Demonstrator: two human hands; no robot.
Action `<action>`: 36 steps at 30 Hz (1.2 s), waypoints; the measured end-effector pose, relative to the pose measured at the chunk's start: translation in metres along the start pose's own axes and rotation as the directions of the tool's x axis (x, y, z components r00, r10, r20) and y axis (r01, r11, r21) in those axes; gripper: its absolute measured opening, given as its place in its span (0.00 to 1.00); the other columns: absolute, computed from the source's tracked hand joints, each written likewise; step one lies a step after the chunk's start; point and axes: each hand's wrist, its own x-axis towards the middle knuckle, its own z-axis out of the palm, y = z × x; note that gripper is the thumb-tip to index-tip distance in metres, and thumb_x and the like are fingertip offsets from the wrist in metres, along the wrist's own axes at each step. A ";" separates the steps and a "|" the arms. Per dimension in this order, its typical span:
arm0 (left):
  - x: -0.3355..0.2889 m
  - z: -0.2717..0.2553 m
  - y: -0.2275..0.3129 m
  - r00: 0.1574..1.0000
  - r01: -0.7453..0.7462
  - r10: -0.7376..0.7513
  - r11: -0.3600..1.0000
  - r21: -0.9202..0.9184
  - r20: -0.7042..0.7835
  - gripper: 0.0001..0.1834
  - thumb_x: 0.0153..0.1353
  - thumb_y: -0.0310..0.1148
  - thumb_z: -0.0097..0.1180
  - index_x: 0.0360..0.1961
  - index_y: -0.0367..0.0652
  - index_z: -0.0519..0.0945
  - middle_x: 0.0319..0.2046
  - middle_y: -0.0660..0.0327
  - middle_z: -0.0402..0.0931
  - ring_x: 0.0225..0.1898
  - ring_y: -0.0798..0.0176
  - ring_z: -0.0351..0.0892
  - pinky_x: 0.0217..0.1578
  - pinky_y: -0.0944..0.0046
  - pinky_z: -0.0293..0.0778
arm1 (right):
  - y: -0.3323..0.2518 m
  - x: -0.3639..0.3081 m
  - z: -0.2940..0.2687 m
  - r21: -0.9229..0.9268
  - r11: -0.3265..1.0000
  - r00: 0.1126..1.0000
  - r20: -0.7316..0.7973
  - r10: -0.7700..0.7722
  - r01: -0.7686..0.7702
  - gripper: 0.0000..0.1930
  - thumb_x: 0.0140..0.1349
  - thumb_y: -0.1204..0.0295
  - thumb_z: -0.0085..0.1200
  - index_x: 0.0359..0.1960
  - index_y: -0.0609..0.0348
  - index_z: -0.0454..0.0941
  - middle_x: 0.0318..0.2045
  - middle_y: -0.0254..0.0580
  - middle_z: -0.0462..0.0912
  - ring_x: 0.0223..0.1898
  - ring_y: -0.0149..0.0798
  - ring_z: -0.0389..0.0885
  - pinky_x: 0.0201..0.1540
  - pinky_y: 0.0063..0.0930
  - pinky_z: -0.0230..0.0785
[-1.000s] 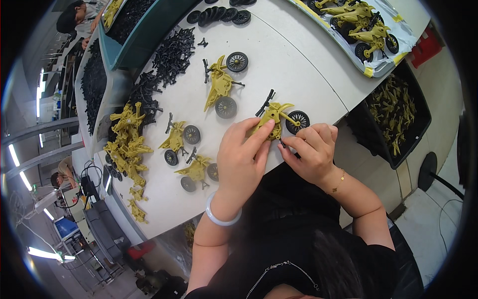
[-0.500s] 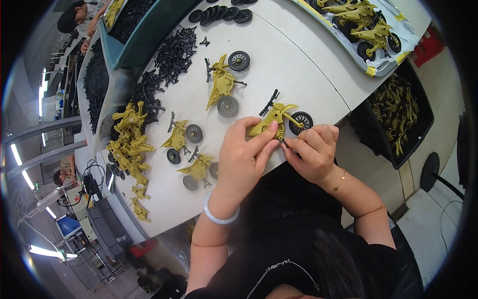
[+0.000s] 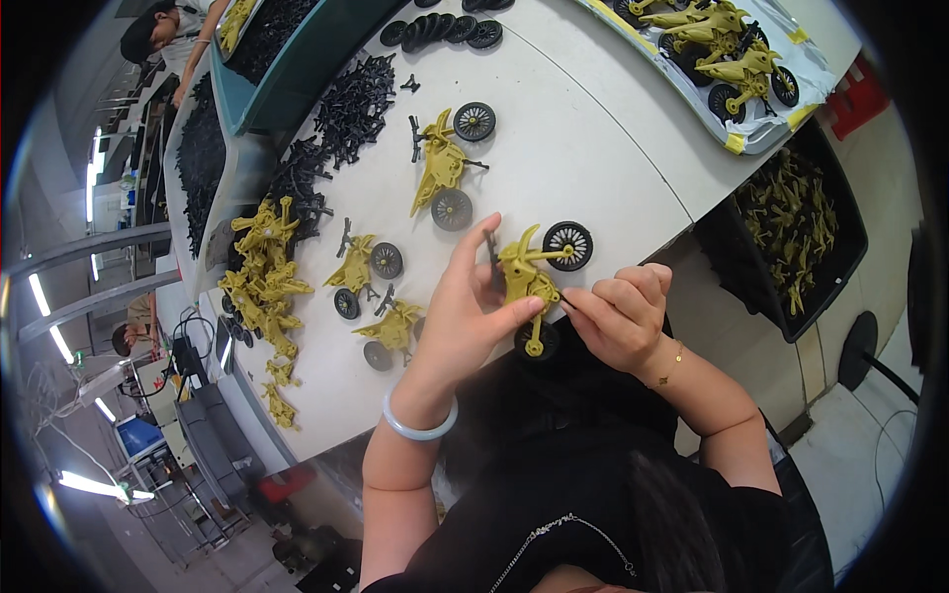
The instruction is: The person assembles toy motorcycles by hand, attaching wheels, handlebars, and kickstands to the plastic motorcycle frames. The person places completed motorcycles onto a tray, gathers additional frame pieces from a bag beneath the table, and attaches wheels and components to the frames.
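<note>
My left hand (image 3: pixel 457 314) grips a yellow toy motorcycle (image 3: pixel 526 282), its thumb on the body and its index finger stretched along the handlebar (image 3: pixel 493 259). One black spoked wheel (image 3: pixel 568 245) is at the far right end of the toy; another wheel (image 3: pixel 536 342) hangs over the table edge, nearer me. With fingertips pinched, my right hand (image 3: pixel 625 314) holds a small black part at the toy's right side; most of that part is hidden. Left of my hands lie several similar motorcycles, one of them standing farther off (image 3: pixel 441 163).
A heap of yellow bodies (image 3: pixel 262 287) and a pile of black parts (image 3: pixel 351 114) lie at the left. Loose wheels (image 3: pixel 445 30) line the far side. At the far right stands a tray (image 3: pixel 736 143) of motorcycles, above a black bin (image 3: pixel 850 247). Other people sit at the left.
The motorcycle has turned in my left hand, so its nearer wheel now shows. My left hand has shifted left with its index finger extended. My right hand stays close to the same place.
</note>
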 end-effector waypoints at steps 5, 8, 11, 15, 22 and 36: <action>-0.015 -0.001 -0.007 0.993 0.099 -0.073 0.936 -0.337 0.089 0.39 0.55 0.20 0.60 0.65 0.33 0.54 0.47 0.53 0.74 0.50 0.60 0.74 0.54 0.61 0.70 | -0.004 0.011 -0.008 0.105 0.990 0.996 0.003 -0.090 0.090 0.11 0.40 0.72 0.60 0.30 0.53 0.80 0.28 0.29 0.75 0.31 0.33 0.74 0.34 0.27 0.62; -0.024 -0.002 -0.014 0.984 0.172 -0.128 0.876 -0.450 0.127 0.33 0.55 0.20 0.58 0.62 0.32 0.59 0.47 0.53 0.74 0.51 0.59 0.74 0.54 0.60 0.70 | -0.005 0.016 -0.011 0.259 0.956 0.988 0.035 -0.151 0.137 0.11 0.43 0.73 0.57 0.31 0.58 0.80 0.30 0.35 0.79 0.30 0.35 0.78 0.29 0.25 0.70; -0.030 0.000 -0.017 0.987 0.163 -0.134 0.859 -0.486 0.094 0.29 0.56 0.21 0.58 0.58 0.33 0.62 0.47 0.52 0.74 0.50 0.59 0.75 0.54 0.60 0.70 | -0.008 0.014 -0.011 0.274 0.953 0.986 0.071 -0.152 0.127 0.11 0.44 0.73 0.57 0.32 0.59 0.80 0.30 0.35 0.79 0.30 0.35 0.77 0.29 0.25 0.69; -0.033 0.001 -0.015 0.989 0.145 -0.128 0.862 -0.486 0.069 0.28 0.55 0.22 0.59 0.57 0.34 0.63 0.46 0.51 0.75 0.49 0.59 0.76 0.54 0.59 0.71 | -0.010 0.012 -0.008 0.263 0.955 0.983 0.086 -0.163 0.135 0.11 0.45 0.73 0.57 0.32 0.59 0.80 0.30 0.35 0.79 0.29 0.34 0.77 0.29 0.25 0.69; -0.035 -0.001 -0.020 0.992 0.122 -0.127 0.883 -0.454 0.020 0.31 0.55 0.22 0.61 0.58 0.37 0.60 0.44 0.51 0.75 0.48 0.59 0.76 0.52 0.60 0.72 | -0.016 0.022 -0.011 0.275 0.957 0.976 0.168 -0.141 0.091 0.12 0.45 0.72 0.60 0.34 0.60 0.80 0.27 0.35 0.77 0.28 0.34 0.76 0.28 0.26 0.67; -0.035 -0.006 -0.028 0.994 0.110 -0.087 0.863 -0.492 0.069 0.28 0.54 0.26 0.64 0.54 0.33 0.65 0.43 0.52 0.76 0.46 0.61 0.77 0.51 0.61 0.73 | -0.015 0.018 -0.006 0.339 0.924 0.972 0.088 -0.219 0.178 0.15 0.42 0.76 0.62 0.35 0.63 0.79 0.24 0.35 0.75 0.23 0.36 0.73 0.27 0.26 0.68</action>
